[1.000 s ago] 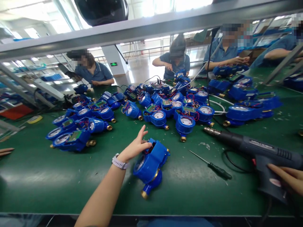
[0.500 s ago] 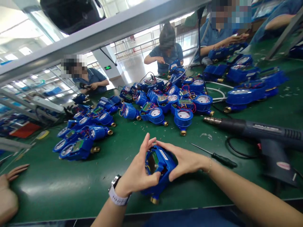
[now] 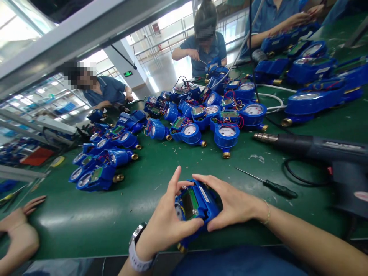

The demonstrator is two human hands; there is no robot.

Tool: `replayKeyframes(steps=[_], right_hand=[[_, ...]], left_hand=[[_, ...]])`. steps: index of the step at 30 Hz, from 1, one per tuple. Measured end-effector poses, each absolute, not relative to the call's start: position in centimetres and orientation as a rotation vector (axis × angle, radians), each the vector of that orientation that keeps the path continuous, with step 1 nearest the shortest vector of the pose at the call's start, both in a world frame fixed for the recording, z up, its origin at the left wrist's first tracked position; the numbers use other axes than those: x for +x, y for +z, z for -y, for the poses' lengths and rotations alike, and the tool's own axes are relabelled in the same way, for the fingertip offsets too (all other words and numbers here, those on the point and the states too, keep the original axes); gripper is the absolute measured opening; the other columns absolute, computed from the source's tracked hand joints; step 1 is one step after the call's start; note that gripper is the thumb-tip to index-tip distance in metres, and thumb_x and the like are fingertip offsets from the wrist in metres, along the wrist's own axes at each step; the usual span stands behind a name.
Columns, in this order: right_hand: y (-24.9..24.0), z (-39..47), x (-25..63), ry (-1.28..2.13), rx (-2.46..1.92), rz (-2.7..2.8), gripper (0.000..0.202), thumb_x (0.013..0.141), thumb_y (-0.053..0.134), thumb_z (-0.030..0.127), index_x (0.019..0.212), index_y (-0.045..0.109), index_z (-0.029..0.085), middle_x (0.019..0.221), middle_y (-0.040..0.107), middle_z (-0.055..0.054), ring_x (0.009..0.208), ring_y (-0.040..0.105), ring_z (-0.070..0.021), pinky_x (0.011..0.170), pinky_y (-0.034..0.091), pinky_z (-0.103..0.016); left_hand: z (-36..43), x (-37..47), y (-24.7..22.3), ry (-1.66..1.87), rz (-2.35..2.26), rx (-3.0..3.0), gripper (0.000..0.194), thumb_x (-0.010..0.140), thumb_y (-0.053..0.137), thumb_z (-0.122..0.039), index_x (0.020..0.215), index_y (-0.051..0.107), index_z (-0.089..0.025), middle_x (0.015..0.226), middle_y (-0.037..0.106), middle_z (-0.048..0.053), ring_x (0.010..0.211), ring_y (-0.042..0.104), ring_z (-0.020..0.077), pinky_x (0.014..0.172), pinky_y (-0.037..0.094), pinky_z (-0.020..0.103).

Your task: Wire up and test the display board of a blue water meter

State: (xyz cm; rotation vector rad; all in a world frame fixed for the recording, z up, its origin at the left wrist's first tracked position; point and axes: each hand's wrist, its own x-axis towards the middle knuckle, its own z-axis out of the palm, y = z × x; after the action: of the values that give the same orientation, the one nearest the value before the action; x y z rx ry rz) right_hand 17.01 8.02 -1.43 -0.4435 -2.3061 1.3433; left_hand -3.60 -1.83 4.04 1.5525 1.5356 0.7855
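Left hand [image 3: 169,220], right hand [image 3: 230,201] curved around meter [image 3: 189,205], seemingly touching.

Head view: left hand [image 3: 169,220] and right hand [image 3: 230,201] hold a blue meter [image 3: 198,203] from either side.

Relative to held meter: screwdriver [image 3: 276,188] and heat gun [image 3: 327,153] lie to its right; other blue meters [image 3: 189,132] lie beyond it; a co-worker's hand [image 3: 20,230] rests well to its left.

On the long green smooth-topped table [image 3: 86,214] I see many blue-bodied meters with round dials [image 3: 226,134], a black-handled metal screwdriver [image 3: 280,189], a dark-grey heat gun [image 3: 319,147] and small scattered scraps.
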Motion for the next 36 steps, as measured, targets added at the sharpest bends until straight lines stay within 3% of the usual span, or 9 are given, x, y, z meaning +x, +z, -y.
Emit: replayKeyframes(steps=[9, 16, 22, 30, 32, 36], right_hand=[[-2.3, -7.5, 17.5, 1.339, -0.355, 2.177, 0.101, 0.065, 0.083, 0.055, 0.145, 0.036, 0.016, 0.14, 0.047, -0.016, 0.129, 0.046, -0.0301, 0.111, 0.037, -0.045], [-2.6, -7.3, 17.6, 1.352, -0.3, 2.122, 0.097, 0.065, 0.082, 0.054, 0.143, 0.038, 0.017, 0.138, 0.047, -0.016, 0.128, 0.045, -0.0303, 0.109, 0.037, -0.044], [-3.0, -7.2, 17.6, 1.296, -0.339, 2.131, 0.102, 0.064, 0.083, 0.056, 0.145, 0.035, 0.016, 0.139, 0.045, -0.016, 0.128, 0.044, -0.0301, 0.11, 0.037, -0.045], [-3.3, -7.3, 18.0, 1.303, -0.247, 2.122, 0.094, 0.069, 0.08, 0.053, 0.143, 0.037, 0.015, 0.138, 0.046, -0.017, 0.128, 0.044, -0.0286, 0.11, 0.037, -0.044], [-3.4, -7.2, 18.1, 1.304, -0.273, 2.15, 0.097, 0.068, 0.081, 0.05, 0.145, 0.035, 0.014, 0.14, 0.044, -0.017, 0.132, 0.042, -0.0293, 0.112, 0.035, -0.045], [-3.6, -6.8, 18.5, 1.271, -0.309, 2.193, 0.107, 0.063, 0.086, 0.041, 0.15, 0.029, 0.016, 0.145, 0.04, -0.016, 0.136, 0.037, -0.0299, 0.115, 0.032, -0.045]], left_hand=[[3.6, -1.7, 2.7, 0.989, -1.584, 1.522, 0.108, 0.068, 0.08, -0.03, 0.153, 0.013, -0.03, 0.131, 0.054, 0.013, 0.122, 0.054, 0.0348, 0.109, 0.041, 0.058], [2.8, -2.3, 2.6, 1.043, -1.421, 1.332, 0.11, 0.067, 0.082, -0.04, 0.153, 0.014, -0.029, 0.129, 0.056, 0.012, 0.124, 0.053, 0.0342, 0.112, 0.038, 0.056], [3.8, -1.8, 2.4, 1.007, -1.559, 1.477, 0.104, 0.068, 0.081, -0.029, 0.151, 0.019, -0.033, 0.134, 0.052, 0.011, 0.127, 0.051, 0.0336, 0.112, 0.037, 0.055], [2.0, -2.9, 3.4, 0.912, -1.357, 1.37, 0.104, 0.071, 0.08, -0.051, 0.151, 0.018, -0.028, 0.133, 0.052, 0.012, 0.123, 0.053, 0.0316, 0.109, 0.041, 0.047], [1.8, -3.1, 3.9, 0.795, -1.409, 1.47, 0.101, 0.074, 0.077, -0.053, 0.152, 0.017, -0.03, 0.137, 0.049, 0.012, 0.126, 0.05, 0.0324, 0.111, 0.037, 0.05], [1.8, -2.4, 4.7, 0.577, -1.545, 1.636, 0.116, 0.065, 0.08, -0.062, 0.153, 0.013, -0.028, 0.14, 0.047, 0.016, 0.129, 0.047, 0.0387, 0.11, 0.033, 0.06]])
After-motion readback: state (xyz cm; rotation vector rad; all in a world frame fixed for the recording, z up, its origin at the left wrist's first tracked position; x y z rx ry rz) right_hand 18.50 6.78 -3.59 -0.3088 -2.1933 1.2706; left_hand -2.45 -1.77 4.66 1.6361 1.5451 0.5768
